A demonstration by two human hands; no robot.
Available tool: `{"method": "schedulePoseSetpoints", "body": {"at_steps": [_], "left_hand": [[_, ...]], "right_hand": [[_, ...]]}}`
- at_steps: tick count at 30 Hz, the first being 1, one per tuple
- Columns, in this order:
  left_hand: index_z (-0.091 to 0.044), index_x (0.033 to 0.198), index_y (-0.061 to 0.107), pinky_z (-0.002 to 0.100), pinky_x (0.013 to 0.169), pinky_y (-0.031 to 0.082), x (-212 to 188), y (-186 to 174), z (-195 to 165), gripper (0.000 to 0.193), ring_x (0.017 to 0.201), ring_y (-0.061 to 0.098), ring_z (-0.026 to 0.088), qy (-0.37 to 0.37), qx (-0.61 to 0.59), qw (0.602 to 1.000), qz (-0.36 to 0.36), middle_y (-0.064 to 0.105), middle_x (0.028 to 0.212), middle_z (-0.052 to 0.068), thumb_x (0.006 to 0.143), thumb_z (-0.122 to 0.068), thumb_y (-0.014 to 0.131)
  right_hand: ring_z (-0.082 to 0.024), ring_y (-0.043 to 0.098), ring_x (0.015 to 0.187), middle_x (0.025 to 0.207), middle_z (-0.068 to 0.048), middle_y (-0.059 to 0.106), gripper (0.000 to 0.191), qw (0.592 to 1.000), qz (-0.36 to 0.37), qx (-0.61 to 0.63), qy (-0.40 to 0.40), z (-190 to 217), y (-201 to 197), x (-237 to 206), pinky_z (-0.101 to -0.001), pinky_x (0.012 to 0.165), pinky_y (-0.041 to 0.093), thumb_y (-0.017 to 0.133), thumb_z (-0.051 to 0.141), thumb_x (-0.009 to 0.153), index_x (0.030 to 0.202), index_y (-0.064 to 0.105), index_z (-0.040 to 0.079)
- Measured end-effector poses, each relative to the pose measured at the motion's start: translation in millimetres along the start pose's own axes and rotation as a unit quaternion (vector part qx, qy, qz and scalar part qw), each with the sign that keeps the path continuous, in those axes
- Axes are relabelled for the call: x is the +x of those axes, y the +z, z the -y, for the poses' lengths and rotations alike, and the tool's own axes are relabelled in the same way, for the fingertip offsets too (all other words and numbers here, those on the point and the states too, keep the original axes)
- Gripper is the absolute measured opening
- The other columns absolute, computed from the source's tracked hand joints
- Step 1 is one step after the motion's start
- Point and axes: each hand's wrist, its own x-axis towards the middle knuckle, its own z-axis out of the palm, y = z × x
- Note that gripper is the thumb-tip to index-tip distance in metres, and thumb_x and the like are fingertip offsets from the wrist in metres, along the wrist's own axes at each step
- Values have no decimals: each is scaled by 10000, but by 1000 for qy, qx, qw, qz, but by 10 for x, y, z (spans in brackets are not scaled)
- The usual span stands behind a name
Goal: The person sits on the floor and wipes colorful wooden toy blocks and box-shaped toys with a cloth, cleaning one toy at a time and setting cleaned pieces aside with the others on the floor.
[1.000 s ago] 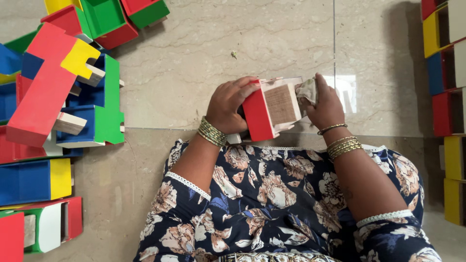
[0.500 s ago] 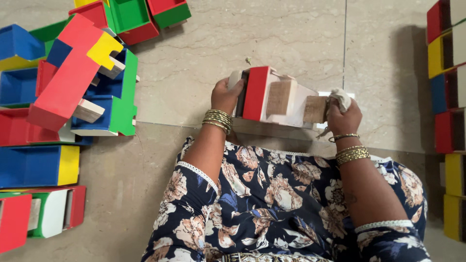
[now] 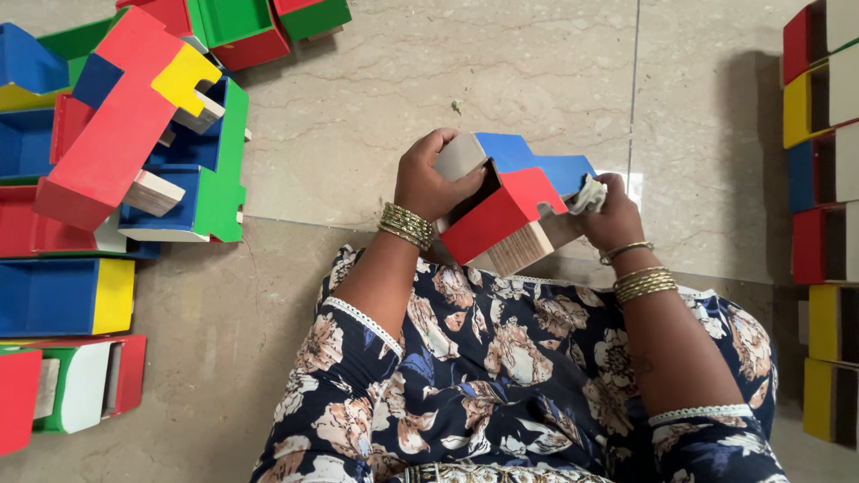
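Observation:
A painted wooden box with red and blue faces and bare wood edges is held above my lap, tilted. My left hand grips its left end, fingers curled over the pale wooden side. My right hand is at the box's right end and clutches a small whitish cloth pressed against the blue face. Both wrists carry gold bangles. My floral dress fills the lower middle of the view.
A heap of red, blue, green and yellow wooden boxes lies on the marble floor at the left. A row of similar coloured boxes lines the right edge.
I have turned the box in my hands: its blue face now shows on top where bare wood and red showed before. The cloth hand stays at the right end.

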Motion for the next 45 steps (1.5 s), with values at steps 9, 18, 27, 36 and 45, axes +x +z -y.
{"method": "schedulePoseSetpoints", "body": {"at_steps": [9, 18, 27, 36, 45], "left_hand": [[-60, 1072, 705, 362, 795, 612, 6, -23, 113, 475, 895, 772, 253, -53, -10, 999, 1, 764, 991, 129, 708, -316, 872], [-63, 1041, 710, 370, 760, 600, 25, 69, 326, 454, 840, 763, 266, -110, 2, 993, -45, 765, 947, 143, 755, -404, 802], [-71, 971, 711, 379, 731, 595, 81, 98, 658, 417, 804, 761, 274, -166, 37, 982, -86, 771, 914, 141, 775, -429, 793], [-68, 994, 694, 388, 748, 580, 65, 253, 857, 346, 842, 755, 294, -173, 39, 982, -68, 762, 930, 151, 854, -379, 749], [-54, 1042, 720, 400, 815, 562, 91, 227, 1238, 450, 924, 745, 321, -309, 39, 947, -79, 766, 977, 178, 915, -485, 687]], "right_hand": [[-188, 698, 872, 1012, -118, 699, 453, 975, -45, 107, 191, -457, 48, 291, -324, 745, 561, 772, 174, 845, 1207, 571, -8], [-393, 654, 912, 1046, -244, 654, 445, 947, -169, -76, -263, 276, 164, -185, -471, 771, 552, 760, 25, 804, 1221, 610, -20], [-368, 713, 867, 1088, -170, 696, 397, 952, 45, -10, -303, 935, 393, -742, -465, 759, 590, 739, 115, 787, 1172, 669, 48], [-442, 607, 1126, 1234, -252, 605, 475, 933, -196, 19, -302, 658, -178, -409, -487, 938, 535, 664, 5, 937, 1401, 564, 22], [-405, 673, 978, 1248, -207, 642, 445, 951, -48, -23, -304, 615, 593, -732, -481, 822, 586, 615, -30, 837, 1269, 653, 73]]}}
